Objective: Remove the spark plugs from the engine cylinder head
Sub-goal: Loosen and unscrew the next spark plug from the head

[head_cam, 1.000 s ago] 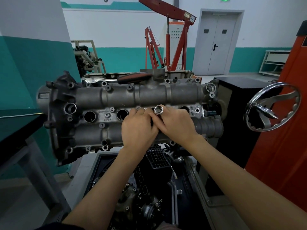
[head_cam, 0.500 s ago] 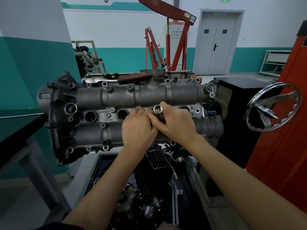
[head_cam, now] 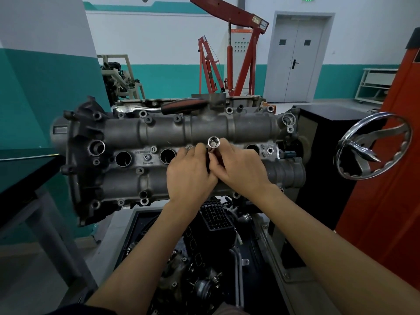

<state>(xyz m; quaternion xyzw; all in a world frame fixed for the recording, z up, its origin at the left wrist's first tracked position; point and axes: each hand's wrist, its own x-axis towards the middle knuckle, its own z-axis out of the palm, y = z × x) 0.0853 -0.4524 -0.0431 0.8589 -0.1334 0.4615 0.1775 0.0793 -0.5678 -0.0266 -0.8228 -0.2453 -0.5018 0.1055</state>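
Observation:
The grey engine cylinder head (head_cam: 141, 178) faces me on its stand, with a row of round plug wells across its middle. A chrome spark plug socket (head_cam: 213, 142) sticks out of the third well, its hollow end towards me. My right hand (head_cam: 241, 169) grips the socket's shaft with curled fingers. My left hand (head_cam: 191, 173) pinches the same shaft from the left, fingers touching the right hand. Two empty wells (head_cam: 123, 159) lie to the left. No spark plug is visible; the socket's lower part is hidden by my fingers.
A ratchet (head_cam: 163, 106) with a red-black handle lies on top of the cylinder head. A chrome handwheel (head_cam: 372, 145) sticks out at the right beside an orange cabinet (head_cam: 397, 178). A dark table (head_cam: 22, 173) stands left. A red engine crane (head_cam: 229, 53) is behind.
The socket has come a little further out of the well and shifted slightly up. Both hands stay clasped on its shaft.

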